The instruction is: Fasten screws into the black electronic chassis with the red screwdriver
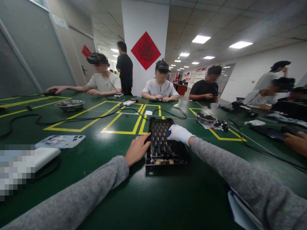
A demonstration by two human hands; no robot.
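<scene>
The black case [153, 166] lies flat on the green table [129, 198], its short end towards the wearer, with a dark panel [158, 140] of many rounded shapes inside it. The bare left hand [138, 150] rests against the case's left side, fingers stretched out and slightly apart, thumb lower down, closed round nothing. The right hand [179, 134], in a white glove [183, 134] with blue at the fingertips, reaches over the case's right edge to the panel; its fingers are bent, and whether they pinch anything cannot be told. The step in hand looks like handwork on the panel's surface, with the left hand probably bracing; the next move seems to call for light fingertip pressure while the case is kept from sliding. As for writing, beyond the case a red diamond sign [145, 50] on the pillar carries black brush-style Chinese characters, seemingly merged into one figure. The glove has small blue marks too tiny to read. Inside the case's near end, a tan strip [164, 162] shows no legible print. Left of the case, a phone [59, 141] shows a picture on its back, but no readable brand.
</scene>
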